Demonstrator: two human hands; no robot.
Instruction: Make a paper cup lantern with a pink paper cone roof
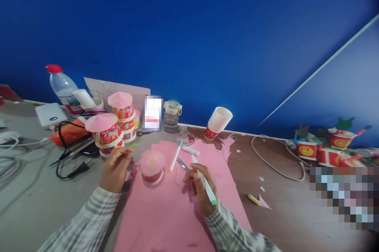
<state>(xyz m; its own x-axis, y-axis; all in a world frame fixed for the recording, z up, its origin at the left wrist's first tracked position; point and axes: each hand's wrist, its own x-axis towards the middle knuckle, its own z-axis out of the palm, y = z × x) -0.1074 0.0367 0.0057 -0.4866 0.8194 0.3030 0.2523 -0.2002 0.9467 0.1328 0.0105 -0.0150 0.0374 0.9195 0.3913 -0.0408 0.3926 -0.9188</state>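
In my right hand [203, 187] a white marker [209, 190] with a green end lies slanted between the fingers. My left hand [117, 169] has loosely bent, parted fingers and holds nothing that I can see. Just right of it a red paper cup with a pink cone-shaped paper top [151, 164] stands on the pink paper sheet [177, 212]. Another marker [175, 157], with a teal and an orange end, lies mid-sheet beside a white tube [190, 150]. Metal scissor blades [182, 164] show near my right fingertips; the rest is hidden.
Stacked red cups with pink tops [105, 129] stand left, near a bottle [63, 90] and a black plug cord [79, 169]. Behind are a water jar [171, 115] and a stack of paper cups [217, 123]. Decorated red cups [308, 149] and a white cable [278, 175] lie right.
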